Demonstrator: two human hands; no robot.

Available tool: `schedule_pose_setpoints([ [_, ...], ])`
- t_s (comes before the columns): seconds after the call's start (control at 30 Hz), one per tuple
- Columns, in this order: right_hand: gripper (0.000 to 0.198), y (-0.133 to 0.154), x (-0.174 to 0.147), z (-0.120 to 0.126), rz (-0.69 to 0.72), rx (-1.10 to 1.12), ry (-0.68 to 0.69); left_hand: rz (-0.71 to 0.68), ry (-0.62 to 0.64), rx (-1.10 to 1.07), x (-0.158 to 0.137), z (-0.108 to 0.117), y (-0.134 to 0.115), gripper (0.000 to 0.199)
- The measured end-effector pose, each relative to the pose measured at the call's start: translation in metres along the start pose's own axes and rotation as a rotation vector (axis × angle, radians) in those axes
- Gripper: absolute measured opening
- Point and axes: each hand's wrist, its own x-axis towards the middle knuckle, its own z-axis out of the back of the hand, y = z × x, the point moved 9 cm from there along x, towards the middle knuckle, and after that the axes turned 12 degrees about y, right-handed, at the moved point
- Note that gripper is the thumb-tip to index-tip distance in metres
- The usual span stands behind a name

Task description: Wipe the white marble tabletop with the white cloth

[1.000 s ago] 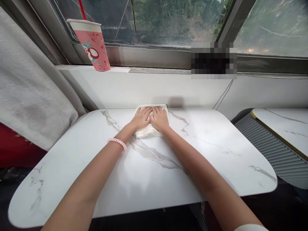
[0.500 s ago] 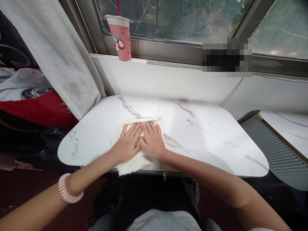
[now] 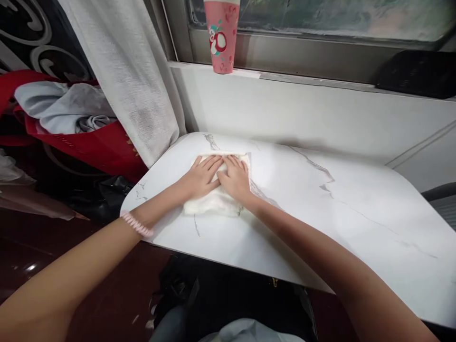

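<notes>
A white cloth lies on the left part of a white marbled tabletop. My left hand rests flat on it with the fingers stretched out, and a pink coil band circles that wrist. Pressed beside it is my right hand, also flat on the cloth, its thumb against the left one. Both palms cover the middle of the cloth. Its far edge shows just beyond the fingertips, and its near part spreads loosely behind the hands.
A pink and white paper cup stands on the window ledge behind the table. Farther right on the ledge is a dark object. A grey curtain hangs at the left, beside a red bag holding folded clothes.
Both hands have pushed the cloth away from me toward the table's far edge. The cloth's near end, earlier at the front edge, now lies on the tabletop. My view has turned left.
</notes>
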Motion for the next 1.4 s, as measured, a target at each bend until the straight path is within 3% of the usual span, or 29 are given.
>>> schedule_pose_setpoints([
  [0.23,0.051,-0.008,0.095,0.001,-0.052,-0.041,-0.086,-0.056,-0.024,-0.059,0.076,0.022,0.073,0.058],
  [0.37,0.047,-0.010,0.131,0.003,-0.049,-0.054,-0.160,-0.103,-0.043,-0.040,0.103,0.031,0.099,0.058],
  [0.5,0.045,-0.008,0.149,0.002,-0.048,-0.098,-0.195,-0.107,-0.044,-0.025,0.115,0.036,0.115,0.055],
  [0.67,0.046,0.002,0.147,0.000,-0.010,-0.181,-0.239,-0.106,-0.054,-0.004,0.113,0.035,0.119,0.055],
  [0.83,0.050,0.022,0.128,-0.014,0.018,-0.213,-0.173,-0.063,-0.047,0.001,0.082,0.027,0.123,0.058],
  [1.1,0.057,0.095,0.055,-0.059,0.115,-0.157,-0.049,0.032,-0.003,-0.020,-0.034,0.016,0.126,0.065],
  [1.23,0.058,0.115,0.009,-0.070,0.179,-0.132,-0.008,0.076,-0.019,0.011,-0.087,0.007,0.103,0.064],
  [1.4,0.058,0.112,-0.043,-0.065,0.297,-0.121,0.073,0.179,-0.070,0.083,-0.123,-0.007,0.053,0.063],
])
